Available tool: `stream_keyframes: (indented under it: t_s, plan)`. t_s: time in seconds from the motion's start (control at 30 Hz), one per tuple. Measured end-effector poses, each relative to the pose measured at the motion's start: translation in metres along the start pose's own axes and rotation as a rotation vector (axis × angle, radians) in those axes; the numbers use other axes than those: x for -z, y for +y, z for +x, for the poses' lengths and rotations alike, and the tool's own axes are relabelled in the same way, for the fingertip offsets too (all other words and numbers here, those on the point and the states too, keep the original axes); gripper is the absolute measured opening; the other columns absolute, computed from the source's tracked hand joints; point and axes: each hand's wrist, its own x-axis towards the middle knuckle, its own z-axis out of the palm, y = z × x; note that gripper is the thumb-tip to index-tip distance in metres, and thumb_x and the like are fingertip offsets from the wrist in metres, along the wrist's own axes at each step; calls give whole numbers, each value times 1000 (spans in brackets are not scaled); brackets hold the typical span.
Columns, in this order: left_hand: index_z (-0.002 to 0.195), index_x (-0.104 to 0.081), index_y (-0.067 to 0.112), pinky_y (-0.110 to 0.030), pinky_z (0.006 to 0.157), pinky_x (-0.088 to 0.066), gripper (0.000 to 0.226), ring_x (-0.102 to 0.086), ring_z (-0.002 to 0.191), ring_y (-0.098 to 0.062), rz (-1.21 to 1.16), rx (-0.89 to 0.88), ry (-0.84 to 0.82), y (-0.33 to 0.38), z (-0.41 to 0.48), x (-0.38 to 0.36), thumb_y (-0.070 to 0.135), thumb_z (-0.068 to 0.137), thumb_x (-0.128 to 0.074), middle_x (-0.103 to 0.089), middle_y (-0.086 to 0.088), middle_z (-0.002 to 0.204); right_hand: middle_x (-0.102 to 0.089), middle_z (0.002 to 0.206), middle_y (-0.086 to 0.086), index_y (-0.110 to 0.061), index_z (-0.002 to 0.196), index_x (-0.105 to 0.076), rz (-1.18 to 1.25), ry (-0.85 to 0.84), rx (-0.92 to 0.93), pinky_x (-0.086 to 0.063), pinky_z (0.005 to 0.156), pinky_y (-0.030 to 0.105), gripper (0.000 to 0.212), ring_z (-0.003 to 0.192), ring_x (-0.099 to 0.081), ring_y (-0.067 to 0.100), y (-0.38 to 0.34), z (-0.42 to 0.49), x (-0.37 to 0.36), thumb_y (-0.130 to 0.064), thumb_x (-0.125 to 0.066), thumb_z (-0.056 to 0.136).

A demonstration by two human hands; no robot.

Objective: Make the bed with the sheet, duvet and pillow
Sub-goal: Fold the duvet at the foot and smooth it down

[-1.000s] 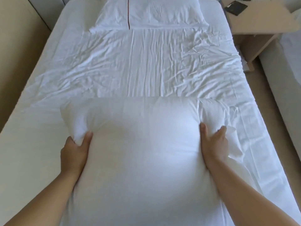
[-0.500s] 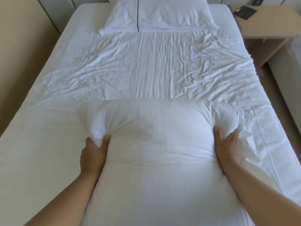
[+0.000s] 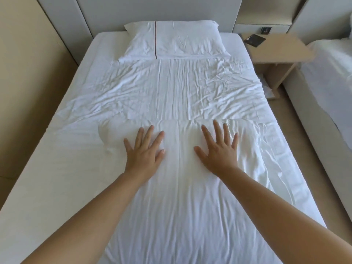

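Your hands: your left hand (image 3: 145,151) and right hand (image 3: 219,149) lie flat, fingers spread, gripping nothing, likely pressing the puffy fold down
Duvet (image 3: 177,187): on the bed's near half, folded edge under your palms
Sheet (image 3: 171,88): wrinkled, bare, beyond the fold
Pillow (image 3: 175,40): by the headboard
Writing: none you can read
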Motion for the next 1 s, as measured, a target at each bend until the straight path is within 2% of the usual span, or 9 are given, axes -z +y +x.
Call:
stream_keyframes:
  t_s: [0.07,0.13,0.43,0.57,0.73,1.0]
  plan:
    - [155,6,47,-71,112,8,68,21,152,-22,49,24,-22,-3,18,-9,66,90,1,18,11,166,7,169,-1,-45,158,1,-4,-68,-6,8,120,62,79,154,13,29,9,16,-14,-77,-21,90]
    - [155,10,48,-71,112,12,67,23,151,-20,75,54,-26,-12,38,-30,67,91,0,20,11,165,6,169,1,-45,157,4,-14,-93,-35,9,121,59,79,154,14,27,31,35,-32,-78,-22,90]
    - [159,-22,24,-69,115,-5,69,-7,155,-27,42,117,68,-42,106,-124,47,94,-29,-13,-6,167,-18,165,18,-22,159,-23,100,-39,-16,-1,122,58,80,154,-8,38,43,105,-134,-61,-37,90]
    - [159,-18,21,-69,115,-4,71,-11,154,-31,65,99,112,-44,100,-157,43,92,-31,-18,-11,166,-23,162,24,-11,156,-28,182,-12,12,-3,123,55,81,152,-12,41,44,102,-168,-53,-40,88]
    - [160,-5,25,-70,114,-5,75,-12,153,-33,96,97,55,-52,112,-168,43,92,-30,-18,-13,165,-23,161,26,-6,156,-27,211,-36,10,2,124,52,81,152,-12,43,42,114,-187,-52,-38,89]
    - [159,-15,21,-69,114,-6,70,-11,153,-30,90,111,-16,-62,135,-171,44,94,-27,-16,-10,166,-26,159,27,-6,155,-27,201,-53,3,-3,123,55,81,150,-16,45,34,134,-196,-49,-41,88]
